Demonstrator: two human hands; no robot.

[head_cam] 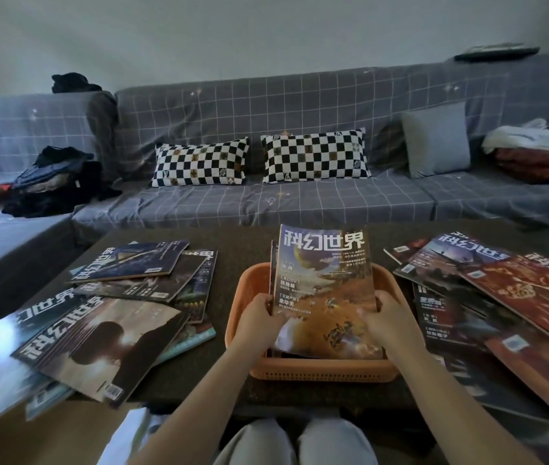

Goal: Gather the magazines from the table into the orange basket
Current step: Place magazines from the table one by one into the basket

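- magazines stand tilted in the orange basket at lower centre of the frame, a few together, their tops sticking well above its rim.
- paper like this looks light but floppy, with glossy covers likely to slide over each other; holding both side edges low down, as here, should keep the bundle square.
- left hand has its grip clasped on the left edge, fingers curled round it.
- right hand has its grip clasped on the right edge, thumb across the cover.
- both forearms reach forward from the bottom of the frame, wrists level over the basket's near wall.
- more loose magazines lie fanned on the dark bench: one spread at lower left, another at right, overlapping.
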